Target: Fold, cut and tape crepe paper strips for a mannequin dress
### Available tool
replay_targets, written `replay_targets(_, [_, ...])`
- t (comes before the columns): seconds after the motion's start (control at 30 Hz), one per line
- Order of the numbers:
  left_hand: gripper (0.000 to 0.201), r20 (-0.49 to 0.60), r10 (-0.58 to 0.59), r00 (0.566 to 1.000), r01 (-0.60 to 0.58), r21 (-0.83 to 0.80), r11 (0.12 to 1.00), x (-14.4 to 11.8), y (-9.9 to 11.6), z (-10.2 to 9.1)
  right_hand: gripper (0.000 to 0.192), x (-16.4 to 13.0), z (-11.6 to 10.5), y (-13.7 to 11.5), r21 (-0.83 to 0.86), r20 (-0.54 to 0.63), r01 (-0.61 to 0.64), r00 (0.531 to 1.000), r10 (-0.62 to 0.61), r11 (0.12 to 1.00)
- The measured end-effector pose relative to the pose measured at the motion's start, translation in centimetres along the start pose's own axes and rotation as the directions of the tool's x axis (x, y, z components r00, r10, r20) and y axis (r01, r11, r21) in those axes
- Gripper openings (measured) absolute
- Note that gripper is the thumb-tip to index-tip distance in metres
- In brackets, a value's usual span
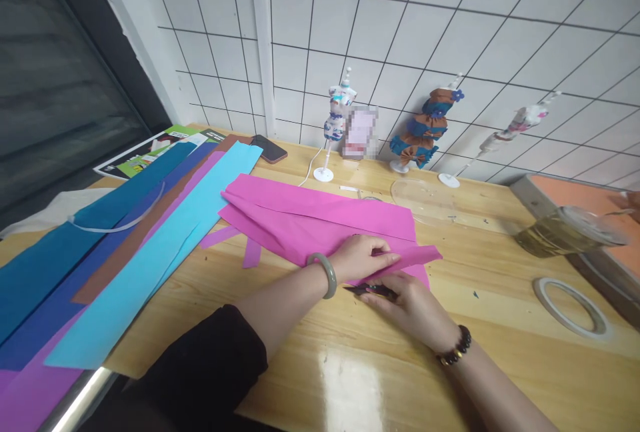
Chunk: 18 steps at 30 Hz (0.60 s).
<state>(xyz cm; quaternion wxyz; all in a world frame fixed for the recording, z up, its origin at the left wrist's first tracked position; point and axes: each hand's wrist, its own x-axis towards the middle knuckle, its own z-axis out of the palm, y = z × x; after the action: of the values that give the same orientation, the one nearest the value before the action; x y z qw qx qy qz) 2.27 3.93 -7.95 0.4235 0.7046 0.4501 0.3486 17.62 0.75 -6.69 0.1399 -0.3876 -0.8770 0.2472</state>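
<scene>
Magenta paper [320, 212] spreads on a wooden table [410, 379] under the left hand [357, 259], whose fingers are closed on its folded edge. Just beside, the right hand [413, 309] grips a dark pointed tool [367, 290]. Coloured strips [155, 252] lie left of the hands; three miniature dress forms [420, 129] stand beyond them.

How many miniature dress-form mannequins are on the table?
3, along the white black-lined wall: a paint-marked white mannequin at left, a brown-and-teal ruffled mannequin in the middle, a pink-spotted white mannequin at right.
</scene>
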Motion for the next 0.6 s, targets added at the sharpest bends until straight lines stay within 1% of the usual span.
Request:
replay_targets(0.27, [0.034, 0.008, -0.019, 1.0, 0.019, -0.012, 1.0, -0.04, -0.05, 0.03, 0.029, 0.25, 0.08, -0.43, -0.016, 0.005, 0.007, 1.0, -0.007, 1.0])
replay_targets(0.43, [0.035, 0.009, -0.015, 1.0, 0.015, -0.002, 1.0, 0.08, -0.2, 0.04, 0.029, 0.27, 0.19, -0.37, -0.039, 0.038, -0.038, 0.998, 0.04, 0.999])
replay_targets(0.6, [0.035, 0.01, -0.007, 1.0, 0.007, -0.03, 1.0, 0.06, -0.1, -0.01, 0.028, 0.26, 0.34, -0.34, -0.046, 0.04, -0.032, 0.999, 0.034, 0.998])
